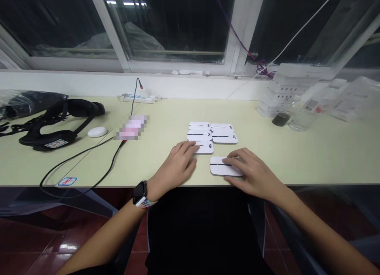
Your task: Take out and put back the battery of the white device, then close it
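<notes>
From my station I start at the far left: a black headset (pixel 78 107) lies on the pale surface (pixel 297 160), a white puck (pixel 97 132) just beside it. Next is a pink item (pixel 132 128), blurred out, with a black cable (pixel 120 146) looping from it, and behind that a power strip (pixel 141 98) near the wall. My left grip (pixel 176 164), with a watch (pixel 139 192) at the wrist, is loose and open, its fingertips resting on the nearest slab (pixel 208 148). That one belongs to two close-set columns: three slabs (pixel 196 137) at left, two slabs (pixel 218 128) at right, each white with a black line. A sixth slab (pixel 218 171) lies apart, closer to the front edge. My right grip (pixel 253 168) is closed on it, thumb at the near side, fingers over the top. Further right I have stacked white boxes (pixel 271 104), a dark cup (pixel 280 119) and a clear bottle (pixel 308 110).
</notes>
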A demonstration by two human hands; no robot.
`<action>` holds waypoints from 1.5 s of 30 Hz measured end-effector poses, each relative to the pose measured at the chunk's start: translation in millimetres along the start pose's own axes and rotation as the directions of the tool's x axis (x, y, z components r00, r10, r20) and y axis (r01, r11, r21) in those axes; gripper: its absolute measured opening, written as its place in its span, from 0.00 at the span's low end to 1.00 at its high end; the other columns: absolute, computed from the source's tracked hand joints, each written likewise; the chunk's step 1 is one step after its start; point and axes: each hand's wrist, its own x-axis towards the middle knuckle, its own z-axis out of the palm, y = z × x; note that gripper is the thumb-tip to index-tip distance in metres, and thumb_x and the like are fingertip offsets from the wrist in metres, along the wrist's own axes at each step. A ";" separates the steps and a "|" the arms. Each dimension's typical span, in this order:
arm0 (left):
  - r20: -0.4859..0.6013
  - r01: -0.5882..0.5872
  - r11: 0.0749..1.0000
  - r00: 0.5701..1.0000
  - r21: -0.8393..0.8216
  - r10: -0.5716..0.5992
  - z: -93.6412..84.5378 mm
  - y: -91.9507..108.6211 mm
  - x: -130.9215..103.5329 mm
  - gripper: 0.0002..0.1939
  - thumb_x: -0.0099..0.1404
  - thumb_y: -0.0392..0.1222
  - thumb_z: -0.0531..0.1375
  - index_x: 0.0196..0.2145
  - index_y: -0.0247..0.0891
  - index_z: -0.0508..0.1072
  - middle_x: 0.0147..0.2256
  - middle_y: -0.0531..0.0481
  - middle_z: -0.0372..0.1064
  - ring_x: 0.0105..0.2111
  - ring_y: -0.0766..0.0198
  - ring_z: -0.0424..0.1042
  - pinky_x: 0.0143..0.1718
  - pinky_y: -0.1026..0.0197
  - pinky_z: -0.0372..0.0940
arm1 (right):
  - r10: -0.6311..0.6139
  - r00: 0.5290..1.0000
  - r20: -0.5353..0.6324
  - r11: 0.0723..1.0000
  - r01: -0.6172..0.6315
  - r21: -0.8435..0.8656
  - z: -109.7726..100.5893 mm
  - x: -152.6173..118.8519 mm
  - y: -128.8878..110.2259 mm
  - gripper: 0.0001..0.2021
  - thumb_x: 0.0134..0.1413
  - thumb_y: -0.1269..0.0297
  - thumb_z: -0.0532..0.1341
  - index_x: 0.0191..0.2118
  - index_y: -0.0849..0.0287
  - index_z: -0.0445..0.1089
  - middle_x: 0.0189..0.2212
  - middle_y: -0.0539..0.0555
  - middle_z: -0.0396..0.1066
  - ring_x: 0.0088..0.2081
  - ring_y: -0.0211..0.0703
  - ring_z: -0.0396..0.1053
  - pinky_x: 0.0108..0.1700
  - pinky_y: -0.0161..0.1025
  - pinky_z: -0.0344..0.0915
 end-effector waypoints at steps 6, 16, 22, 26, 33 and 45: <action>0.022 -0.073 0.996 0.997 -0.045 0.074 -9.1 8.5 -1.1 0.26 0.77 0.34 0.53 0.69 0.44 0.62 0.70 0.39 0.61 0.72 0.43 0.58 0.71 0.33 0.59 | -0.109 0.994 -0.003 0.989 0.108 0.100 -3.5 -2.6 0.3 0.09 0.74 0.64 0.60 0.54 0.55 0.73 0.37 0.56 0.78 0.35 0.48 0.75 0.35 0.44 0.71; 0.151 -0.092 0.938 0.977 -0.334 0.149 -16.1 21.2 -3.4 0.44 0.68 0.45 0.71 0.74 0.53 0.56 0.67 0.42 0.67 0.68 0.42 0.66 0.67 0.37 0.67 | 0.220 0.970 0.106 0.956 -0.236 0.175 24.6 43.9 -4.5 0.10 0.74 0.61 0.58 0.43 0.55 0.75 0.38 0.55 0.80 0.39 0.49 0.77 0.40 0.46 0.73; 0.165 -0.057 0.938 0.979 -0.343 0.119 -10.5 20.3 -3.1 0.42 0.63 0.38 0.70 0.71 0.50 0.61 0.61 0.44 0.72 0.62 0.44 0.70 0.64 0.40 0.68 | -0.087 0.993 0.075 0.964 0.065 0.258 4.5 22.7 5.6 0.15 0.72 0.69 0.58 0.59 0.52 0.73 0.54 0.61 0.75 0.56 0.53 0.74 0.55 0.53 0.77; 0.149 -0.065 0.947 0.982 -0.316 0.117 -9.5 20.7 -3.8 0.40 0.63 0.36 0.68 0.70 0.48 0.62 0.61 0.44 0.72 0.63 0.44 0.68 0.66 0.39 0.66 | -0.192 0.973 0.131 0.959 0.157 0.236 -11.8 9.1 8.6 0.19 0.67 0.71 0.62 0.61 0.54 0.73 0.57 0.62 0.76 0.57 0.54 0.76 0.55 0.53 0.78; 0.163 -0.092 0.947 0.976 -0.309 0.148 -9.6 19.4 -2.1 0.42 0.66 0.38 0.68 0.73 0.50 0.60 0.64 0.46 0.71 0.64 0.45 0.67 0.66 0.40 0.64 | -0.351 0.905 0.240 0.935 0.354 0.035 -22.5 22.4 6.0 0.18 0.68 0.69 0.61 0.60 0.61 0.75 0.53 0.66 0.80 0.52 0.59 0.81 0.50 0.55 0.82; 0.197 -0.043 0.946 0.974 -0.322 0.111 -15.2 21.5 1.9 0.43 0.65 0.39 0.69 0.74 0.46 0.61 0.63 0.44 0.73 0.61 0.46 0.70 0.64 0.41 0.65 | -0.557 0.689 0.464 0.693 0.693 -0.197 -29.4 45.1 -8.2 0.09 0.71 0.79 0.58 0.46 0.63 0.73 0.43 0.62 0.78 0.43 0.49 0.77 0.39 0.45 0.76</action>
